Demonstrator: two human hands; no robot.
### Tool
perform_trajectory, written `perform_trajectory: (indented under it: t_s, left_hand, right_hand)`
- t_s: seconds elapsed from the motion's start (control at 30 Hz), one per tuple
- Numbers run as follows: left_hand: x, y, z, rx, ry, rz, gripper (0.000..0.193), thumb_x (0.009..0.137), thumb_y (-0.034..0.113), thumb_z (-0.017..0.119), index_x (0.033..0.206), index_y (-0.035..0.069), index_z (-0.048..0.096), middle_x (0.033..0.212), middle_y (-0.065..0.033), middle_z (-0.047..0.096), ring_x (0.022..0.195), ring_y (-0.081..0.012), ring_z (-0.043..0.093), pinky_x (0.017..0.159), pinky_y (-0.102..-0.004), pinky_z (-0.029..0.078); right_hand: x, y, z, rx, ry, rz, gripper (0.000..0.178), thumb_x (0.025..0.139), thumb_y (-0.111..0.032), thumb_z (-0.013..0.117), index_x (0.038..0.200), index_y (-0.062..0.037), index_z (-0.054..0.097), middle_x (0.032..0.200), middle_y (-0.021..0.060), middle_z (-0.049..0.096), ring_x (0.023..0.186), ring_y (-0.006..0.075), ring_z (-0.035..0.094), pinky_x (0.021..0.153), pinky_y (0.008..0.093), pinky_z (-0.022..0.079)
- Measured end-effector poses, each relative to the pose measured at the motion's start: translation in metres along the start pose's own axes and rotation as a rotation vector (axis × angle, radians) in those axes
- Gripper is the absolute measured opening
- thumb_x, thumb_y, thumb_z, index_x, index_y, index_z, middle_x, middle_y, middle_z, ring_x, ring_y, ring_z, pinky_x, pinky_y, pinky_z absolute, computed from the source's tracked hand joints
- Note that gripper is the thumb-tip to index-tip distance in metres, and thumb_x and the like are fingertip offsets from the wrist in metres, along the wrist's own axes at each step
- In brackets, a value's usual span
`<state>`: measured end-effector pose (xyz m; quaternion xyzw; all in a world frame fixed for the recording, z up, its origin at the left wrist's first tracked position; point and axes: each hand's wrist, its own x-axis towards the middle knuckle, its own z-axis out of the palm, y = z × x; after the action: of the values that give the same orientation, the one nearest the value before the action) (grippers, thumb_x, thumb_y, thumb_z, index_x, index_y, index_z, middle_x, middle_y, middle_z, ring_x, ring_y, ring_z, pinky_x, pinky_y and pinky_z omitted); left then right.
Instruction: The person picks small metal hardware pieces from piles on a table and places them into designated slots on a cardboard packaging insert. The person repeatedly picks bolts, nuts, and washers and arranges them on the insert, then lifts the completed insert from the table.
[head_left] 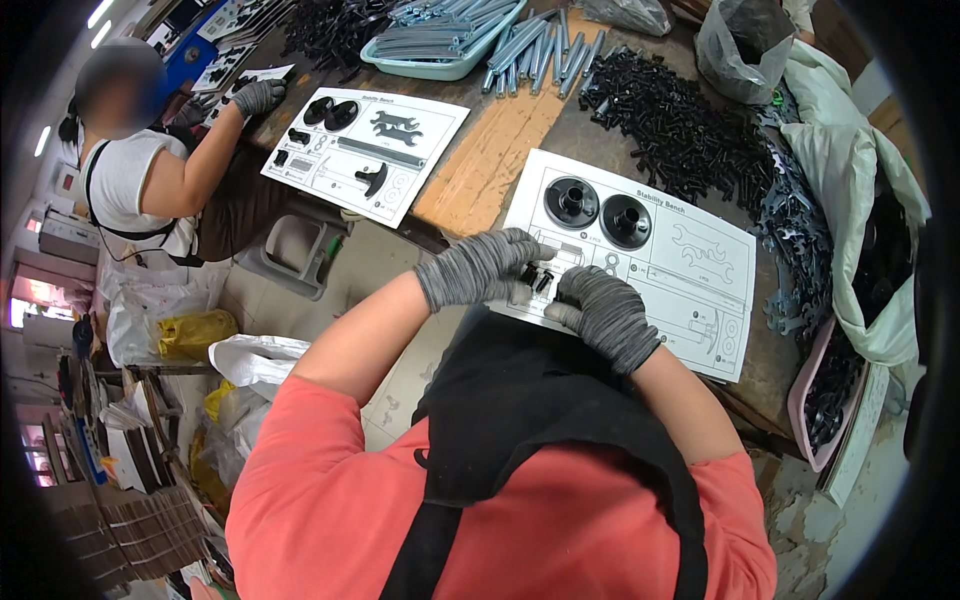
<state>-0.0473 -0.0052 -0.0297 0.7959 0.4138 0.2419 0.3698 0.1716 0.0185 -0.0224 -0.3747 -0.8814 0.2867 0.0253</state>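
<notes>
A white printed card [690, 290] lies in front of me on the workbench. Two round black discs with raised hubs, a left one [572, 202] and a right one [626, 220], rest on its upper part. My left hand [478, 268], in a grey knit glove, reaches over the card's left edge, fingers and thumb closed about a few small black bolts [541, 279]. Beside them my right hand [606, 312], gloved alike, is curled low over the card; whatever is in its fingers is hidden.
A second card [340, 165] with black parts and wrenches lies left. Beyond are metal tubes [560, 55], a light-blue tray [440, 62], a bolt heap [680, 120] and a wrench pile [795, 240]. A pink bin [808, 400] stands right; a co-worker [150, 170] works at left.
</notes>
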Motion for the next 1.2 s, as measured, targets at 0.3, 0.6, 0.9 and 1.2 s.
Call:
perform_trajectory:
  t_s: [0.3, 0.6, 0.9, 1.2]
  left_hand:
    - [-0.010, 0.002, 0.042, 0.325, 0.235, -0.048, 0.045, 0.070, 0.019, 0.071, 0.109, 0.004, 0.054, 0.094, -0.0134, 0.060, 0.089, -0.0307, 0.059, 0.080, -0.0374, 0.046]
    - [-0.007, 0.016, 0.041, 0.237, 0.229, -0.096, 0.042, 0.069, 0.018, 0.071, 0.104, 0.002, 0.055, 0.092, -0.0141, 0.061, 0.088, -0.0309, 0.058, 0.078, -0.0372, 0.046]
    - [-0.002, 0.025, 0.038, 0.343, 0.327, -0.058, 0.047, 0.064, 0.026, 0.074, 0.101, 0.003, 0.056, 0.090, -0.0156, 0.059, 0.087, -0.0319, 0.057, 0.075, -0.0381, 0.047]
    - [0.078, 0.010, -0.045, 0.064, 0.538, -0.291, 0.047, 0.075, 0.026, 0.068, 0.113, 0.002, 0.055, 0.094, -0.0135, 0.060, 0.080, -0.0232, 0.059, 0.074, -0.0319, 0.048]
  right_hand:
    - [-0.001, 0.004, 0.015, -0.044, 0.066, -0.135, 0.026, 0.083, -0.031, 0.055, 0.091, -0.0069, 0.062, 0.081, 0.0126, 0.060, 0.079, 0.0288, 0.058, 0.069, 0.0400, 0.046]
    - [-0.002, 0.009, 0.018, -0.161, 0.071, -0.105, 0.024, 0.084, -0.027, 0.052, 0.098, -0.0095, 0.061, 0.082, 0.0133, 0.058, 0.073, 0.0308, 0.058, 0.064, 0.0410, 0.046]
    - [-0.013, 0.019, 0.005, -0.006, 0.108, -0.193, 0.024, 0.084, -0.026, 0.053, 0.099, -0.0094, 0.061, 0.083, 0.0155, 0.061, 0.074, 0.0306, 0.060, 0.065, 0.0412, 0.048]
    - [-0.054, 0.069, -0.030, 0.385, 0.131, -0.075, 0.026, 0.083, -0.026, 0.058, 0.100, -0.0074, 0.063, 0.084, 0.0136, 0.062, 0.080, 0.0287, 0.061, 0.072, 0.0352, 0.048]
